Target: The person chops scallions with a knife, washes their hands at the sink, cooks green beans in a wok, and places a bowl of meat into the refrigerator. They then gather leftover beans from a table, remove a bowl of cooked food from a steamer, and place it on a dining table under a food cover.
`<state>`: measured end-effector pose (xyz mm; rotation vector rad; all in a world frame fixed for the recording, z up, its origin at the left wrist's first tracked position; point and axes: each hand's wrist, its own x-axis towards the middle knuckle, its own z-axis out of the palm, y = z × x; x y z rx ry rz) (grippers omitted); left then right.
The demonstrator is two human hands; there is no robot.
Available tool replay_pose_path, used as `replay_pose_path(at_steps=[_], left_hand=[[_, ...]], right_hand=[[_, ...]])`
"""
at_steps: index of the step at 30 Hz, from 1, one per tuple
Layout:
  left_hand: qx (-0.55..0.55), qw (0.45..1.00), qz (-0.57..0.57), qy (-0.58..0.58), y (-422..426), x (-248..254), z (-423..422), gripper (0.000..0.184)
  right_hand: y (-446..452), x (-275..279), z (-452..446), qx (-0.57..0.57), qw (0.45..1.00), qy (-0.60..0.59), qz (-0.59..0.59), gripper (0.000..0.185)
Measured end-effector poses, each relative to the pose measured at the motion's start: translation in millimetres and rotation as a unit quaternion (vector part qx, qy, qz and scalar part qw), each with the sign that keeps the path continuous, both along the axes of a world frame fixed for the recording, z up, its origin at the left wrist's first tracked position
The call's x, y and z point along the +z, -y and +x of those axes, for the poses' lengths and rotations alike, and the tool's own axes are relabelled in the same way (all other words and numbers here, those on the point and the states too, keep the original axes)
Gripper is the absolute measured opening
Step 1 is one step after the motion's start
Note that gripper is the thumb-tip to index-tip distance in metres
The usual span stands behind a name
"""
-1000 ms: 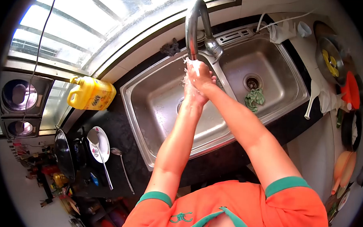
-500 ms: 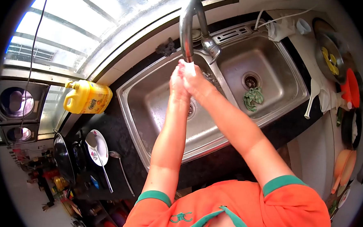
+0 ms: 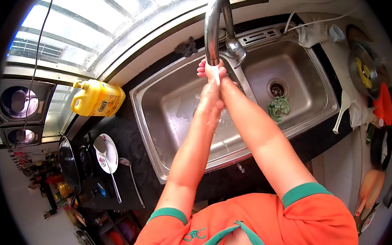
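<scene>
Where faucet [image 3: 212, 34] overlaps, hand [image 3: 210, 72] is hidden.

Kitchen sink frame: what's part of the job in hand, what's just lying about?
In use:
left hand and right hand, close together
faucet, running
left basin, beneath the hands

Lying about:
yellow jug
plate, spoon resting on it
ladle beside the plate
green cloth in right basin

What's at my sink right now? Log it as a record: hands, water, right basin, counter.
Left hand: close by the right hand, fingers unclear
Right hand: beneath the faucet
Water: running
Right basin: green cloth by the drain
Counter: yellow jug; flowered plate with a long-handled spoon on it; ladle beside it
</scene>
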<state>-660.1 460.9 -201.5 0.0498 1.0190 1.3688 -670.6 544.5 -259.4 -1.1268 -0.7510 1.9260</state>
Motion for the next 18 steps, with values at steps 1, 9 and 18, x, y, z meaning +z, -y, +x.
replay_pose_path(at_steps=[1, 9, 18], left_hand=[[0.075, 0.996, 0.046, 0.012, -12.8, -5.0, -4.1, 0.033], [0.005, 0.968, -0.004, -0.249, -59.2, -45.9, 7.1, 0.018], [0.109, 0.635, -0.116, -0.756, -69.4, -53.0, -16.1, 0.024]], right_hand=[[3.5, -9.1, 0.5, -0.052, 0.995, -0.088, -0.009, 0.036], [5.3, -18.0, 52.2, -0.084, 0.984, -0.128, -0.090, 0.025], [81.0, 59.8, 54.5, -0.015, 1.000, -0.009, -0.022, 0.035]])
